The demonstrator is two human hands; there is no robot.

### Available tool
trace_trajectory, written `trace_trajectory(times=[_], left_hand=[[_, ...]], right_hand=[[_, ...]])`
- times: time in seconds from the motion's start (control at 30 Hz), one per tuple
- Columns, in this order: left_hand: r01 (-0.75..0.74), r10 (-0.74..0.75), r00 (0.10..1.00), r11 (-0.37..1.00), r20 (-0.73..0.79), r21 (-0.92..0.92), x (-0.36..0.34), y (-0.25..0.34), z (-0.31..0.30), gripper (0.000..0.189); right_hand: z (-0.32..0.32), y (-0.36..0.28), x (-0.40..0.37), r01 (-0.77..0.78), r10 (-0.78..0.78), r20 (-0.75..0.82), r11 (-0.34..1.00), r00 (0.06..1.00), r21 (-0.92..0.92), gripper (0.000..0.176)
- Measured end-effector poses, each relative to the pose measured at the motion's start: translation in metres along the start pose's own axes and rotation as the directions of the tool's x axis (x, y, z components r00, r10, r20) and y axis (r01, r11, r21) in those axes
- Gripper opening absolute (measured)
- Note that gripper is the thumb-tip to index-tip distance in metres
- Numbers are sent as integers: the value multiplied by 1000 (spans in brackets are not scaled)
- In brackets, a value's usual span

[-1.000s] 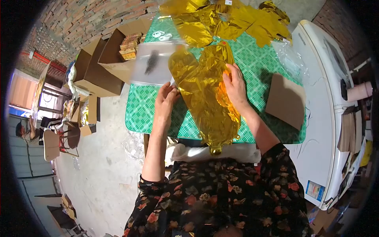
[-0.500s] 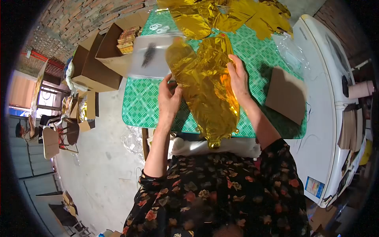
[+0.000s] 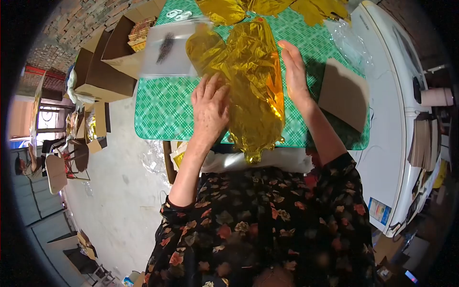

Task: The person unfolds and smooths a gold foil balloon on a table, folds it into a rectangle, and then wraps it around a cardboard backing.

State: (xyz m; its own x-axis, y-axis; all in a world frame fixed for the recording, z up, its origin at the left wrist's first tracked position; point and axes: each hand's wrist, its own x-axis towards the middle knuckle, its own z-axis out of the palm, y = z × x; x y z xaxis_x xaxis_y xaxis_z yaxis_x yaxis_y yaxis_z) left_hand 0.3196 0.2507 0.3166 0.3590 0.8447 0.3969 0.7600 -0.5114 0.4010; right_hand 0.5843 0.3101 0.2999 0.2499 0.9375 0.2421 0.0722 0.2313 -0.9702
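Observation:
A flat, wrinkled gold foil balloon (image 3: 253, 91) lies lengthwise on the green checked tablecloth (image 3: 165, 112), its narrow tabbed end hanging over the near edge. My left hand (image 3: 209, 104) is palm down at the balloon's left edge, fingers stretched out and lying on or just over the foil. To the right of the balloon, my right hand (image 3: 295, 69) is held upright on its edge, open, with a narrow strip of tablecloth between it and the foil. Clear plastic bags (image 3: 153, 60) with a dark printed patch lie beyond my left hand, partly under the balloon's upper left lobe.
More gold foil pieces (image 3: 222, 10) lie at the far side. A brown cardboard sheet (image 3: 343, 95) and a crumpled clear bag (image 3: 351, 45) are at the right, beside a white refrigerator (image 3: 382, 124). Open cardboard boxes (image 3: 107, 81) stand left of the table; white rings (image 3: 178, 15) lie near them.
My left hand has turned palm down and moved onto the balloon's left edge. My right hand has come away from the right edge. The view has shifted, so the table sits higher.

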Motion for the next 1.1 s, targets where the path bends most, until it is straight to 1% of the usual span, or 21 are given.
trace_trajectory(times=[0.03,0.13,0.17,0.23,0.33,0.53,0.63,0.73,0.87,0.97,1.07,1.1], left_hand=[[-17,17,1000,1000,-3,6,0,-1,2,37],[-52,52,999,999,-2,14,0,-1,4,36],[-60,60,998,998,-2,17,1,-1,4,36],[-59,59,998,998,-6,16,1,0,5,35],[-57,57,998,998,-5,21,2,0,6,33],[-67,66,998,997,20,34,3,3,6,34],[-72,71,997,997,22,24,4,5,10,37],[-70,70,997,998,29,-3,5,6,11,40],[-67,67,996,998,64,-12,7,10,8,44],[-91,91,995,996,52,0,8,11,13,45],[-69,69,998,997,11,-41,10,11,12,44],[-64,64,998,998,10,-23,11,10,13,43]], right_hand=[[-5,0,-2,33,-34,-1,994,999,-100,46],[-16,7,-11,30,-31,-3,976,1000,-214,47],[-18,12,-15,39,-40,2,974,999,-224,47],[-21,23,-21,61,-59,15,968,998,-243,48],[-12,0,-32,2,8,36,965,999,-261,48],[-3,-7,-38,-55,70,47,962,996,-266,48],[-2,-5,-38,28,-20,33,964,999,-265,49],[-3,-13,-40,-55,67,29,952,997,-300,49],[-1,-7,-39,-9,14,14,952,1000,-306,47],[-1,-6,-39,-4,7,7,949,1000,-315,46],[-2,-7,-40,-8,10,4,945,1000,-327,45],[-1,-7,-40,-11,12,2,947,1000,-320,45]])
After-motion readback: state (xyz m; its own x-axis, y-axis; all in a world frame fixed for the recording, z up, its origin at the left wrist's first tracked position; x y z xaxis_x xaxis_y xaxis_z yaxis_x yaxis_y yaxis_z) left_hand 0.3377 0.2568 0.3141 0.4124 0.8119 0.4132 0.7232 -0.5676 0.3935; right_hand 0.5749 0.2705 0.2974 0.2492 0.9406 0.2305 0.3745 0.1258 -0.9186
